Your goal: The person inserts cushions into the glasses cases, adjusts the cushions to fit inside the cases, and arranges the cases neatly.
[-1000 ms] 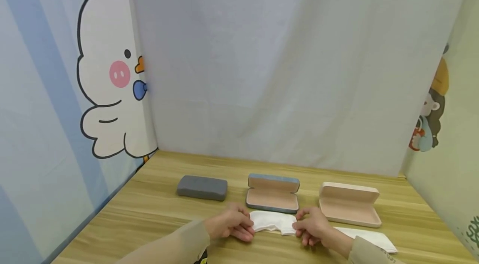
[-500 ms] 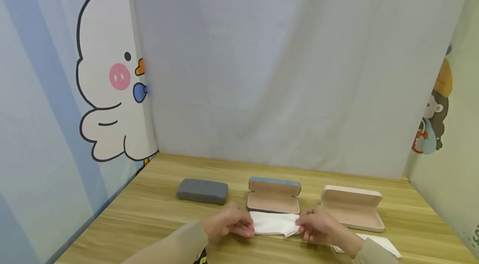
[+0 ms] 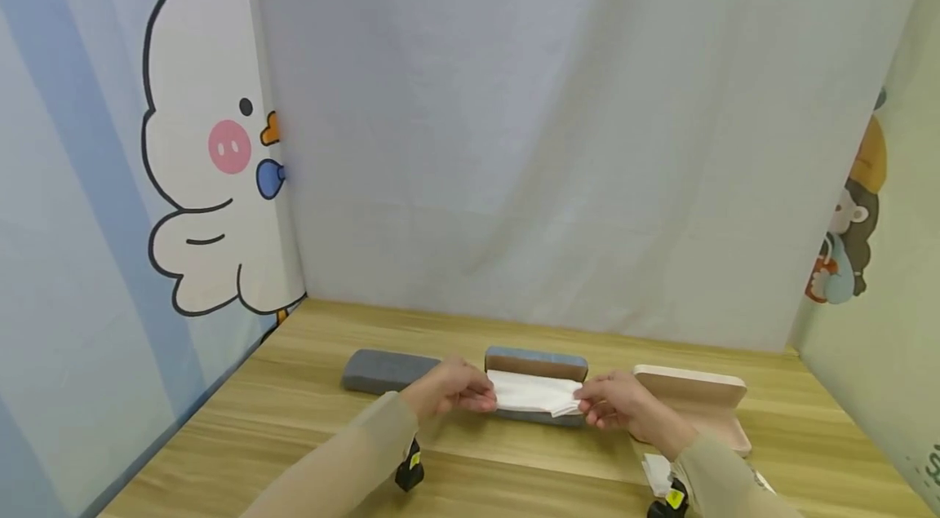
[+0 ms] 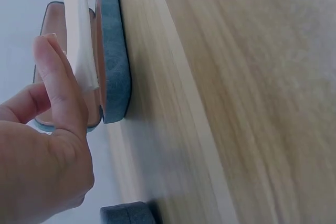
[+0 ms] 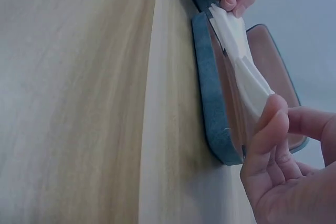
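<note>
A folded white cloth is stretched between both hands, over the open blue glasses case. My left hand pinches its left end, and my right hand pinches the right end, where a corner hangs down. In the right wrist view the cloth sags along the case's opening, above the pinkish lining; the case's blue side stands on the table. From the left wrist view, the cloth lies between the lid and the base. Whether it touches the lining I cannot tell.
A closed grey glasses case lies to the left, partly behind my left hand. An open cream glasses case stands at right, behind my right hand. Another white cloth is partly covered by my right forearm. A wooden table carries everything.
Both hands have lifted the white cloth from the table in front of the blue case and moved it forward over the case. Its wavy lower edge has been pulled straighter.
</note>
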